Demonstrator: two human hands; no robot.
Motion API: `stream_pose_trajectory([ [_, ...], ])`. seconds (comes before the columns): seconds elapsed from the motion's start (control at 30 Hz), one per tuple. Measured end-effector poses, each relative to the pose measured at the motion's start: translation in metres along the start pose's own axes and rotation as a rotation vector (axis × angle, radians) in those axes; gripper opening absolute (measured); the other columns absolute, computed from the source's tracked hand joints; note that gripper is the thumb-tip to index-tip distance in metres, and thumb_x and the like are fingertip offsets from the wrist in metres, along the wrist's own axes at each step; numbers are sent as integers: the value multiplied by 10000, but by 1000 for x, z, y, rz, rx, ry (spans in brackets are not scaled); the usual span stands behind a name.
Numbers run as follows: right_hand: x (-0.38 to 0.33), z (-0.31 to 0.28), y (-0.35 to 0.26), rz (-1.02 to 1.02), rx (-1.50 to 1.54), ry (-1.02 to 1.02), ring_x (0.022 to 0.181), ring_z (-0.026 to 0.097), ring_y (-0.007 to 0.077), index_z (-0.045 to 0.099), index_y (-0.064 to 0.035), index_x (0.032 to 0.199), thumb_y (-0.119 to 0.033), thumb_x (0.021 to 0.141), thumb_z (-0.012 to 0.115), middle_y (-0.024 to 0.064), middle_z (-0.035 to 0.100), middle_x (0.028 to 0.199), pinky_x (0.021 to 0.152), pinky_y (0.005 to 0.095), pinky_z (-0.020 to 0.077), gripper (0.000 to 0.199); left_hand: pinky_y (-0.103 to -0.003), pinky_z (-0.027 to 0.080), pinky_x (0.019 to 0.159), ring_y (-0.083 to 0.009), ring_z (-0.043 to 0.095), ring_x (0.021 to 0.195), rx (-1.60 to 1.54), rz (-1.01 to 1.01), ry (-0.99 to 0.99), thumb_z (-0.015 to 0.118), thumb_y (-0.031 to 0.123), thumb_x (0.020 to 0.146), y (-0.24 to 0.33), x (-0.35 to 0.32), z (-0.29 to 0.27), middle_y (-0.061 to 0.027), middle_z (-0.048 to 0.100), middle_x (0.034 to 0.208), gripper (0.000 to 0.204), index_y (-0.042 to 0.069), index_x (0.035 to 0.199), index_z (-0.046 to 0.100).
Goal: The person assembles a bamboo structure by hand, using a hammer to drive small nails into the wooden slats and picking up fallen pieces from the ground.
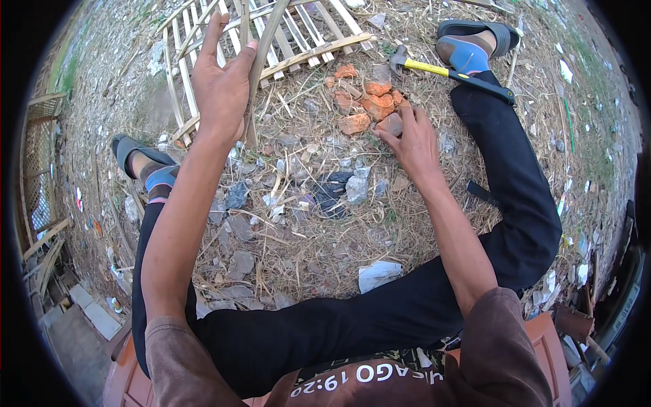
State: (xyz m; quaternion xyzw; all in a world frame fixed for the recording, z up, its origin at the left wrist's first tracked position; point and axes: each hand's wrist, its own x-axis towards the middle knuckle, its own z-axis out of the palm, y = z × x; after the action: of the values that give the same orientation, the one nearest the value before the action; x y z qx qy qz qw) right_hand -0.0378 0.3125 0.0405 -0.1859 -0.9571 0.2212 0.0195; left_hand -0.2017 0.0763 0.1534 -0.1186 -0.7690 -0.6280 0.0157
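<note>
Well to the left of the pile of orange brick pieces (377, 104), which serves as the landmark, the person's left foot shows in a dark sandal (124, 150) and a blue sock (161, 178). Between that foot and the pile, farther from the body, is the left hand (222, 91). Its index finger stretches up, wide of the thumb, and the thumb lies against a long wooden strip (266, 53); the other fingers are partly hidden, so I cannot tell how firmly they grip. Beyond the hand, up and left of the pile, a frame of pale slats (319, 50) rests on the littered ground.

Nearer the body than the pile and slightly left, crumpled black plastic (331, 197) lies beside a pale stone (357, 187). At the pile's lower right edge, the right hand (415, 140) has its thumb and fingers set narrow, holding a dull brown chunk (390, 125) that sits close against the orange pieces. Up and right of the pile, a hammer (435, 67) with a yellow and black handle reaches across the right leg (505, 146); beyond it is the right sandal (502, 39).
</note>
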Motion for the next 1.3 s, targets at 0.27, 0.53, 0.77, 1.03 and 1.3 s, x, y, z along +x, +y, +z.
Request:
stream_pose_trajectory([
  [0.27, -53, 30, 19, -226, -311, 118, 1329, 492, 316, 507, -86, 1442, -434, 974, 589, 71, 480, 1510, 1114, 582, 294, 589, -237, 550, 694, -135, 667, 932, 38, -109, -88, 627, 28, 957, -5, -13, 18, -157, 398, 1556, 723, 1, 1571, 244],
  [0.53, -52, -21, 1, -125, -5, -11, 1206, 598, 298, 538, -86, 1428, -384, 974, 610, 115, 631, 1343, 1079, 513, 365, 548, -247, 570, 620, -169, 697, 877, 8, -47, -102, 578, -20, 946, -23, -54, 92, -196, 290, 1610, 726, -13, 1571, 210],
  [0.77, -45, -29, -6, 242, 803, -448, 843, 677, 170, 544, 27, 1379, -311, 932, 691, 137, 714, 1004, 761, 316, 529, 579, -393, 301, 1192, -313, 393, 1426, -73, -2, 39, 515, -59, 904, -47, -54, 173, -220, 395, 1523, 661, -11, 1536, 326],
  [1.03, -6, -23, 5, 298, 1038, -388, 815, 641, 133, 589, 91, 1290, -221, 939, 699, 93, 707, 988, 742, 288, 506, 482, -356, 442, 1040, -291, 454, 1363, -50, -32, 153, 519, -97, 904, -63, -46, 198, -186, 406, 1514, 682, 3, 1547, 313],
  [1.3, 7, -11, 38, 303, 959, -247, 733, 618, 115, 705, 34, 1150, -243, 897, 757, 67, 719, 851, 693, 294, 503, 379, -393, 384, 1137, -327, 375, 1436, -35, -48, -42, 642, -18, 906, -106, -56, 203, -214, 337, 1570, 748, 10, 1559, 278],
])
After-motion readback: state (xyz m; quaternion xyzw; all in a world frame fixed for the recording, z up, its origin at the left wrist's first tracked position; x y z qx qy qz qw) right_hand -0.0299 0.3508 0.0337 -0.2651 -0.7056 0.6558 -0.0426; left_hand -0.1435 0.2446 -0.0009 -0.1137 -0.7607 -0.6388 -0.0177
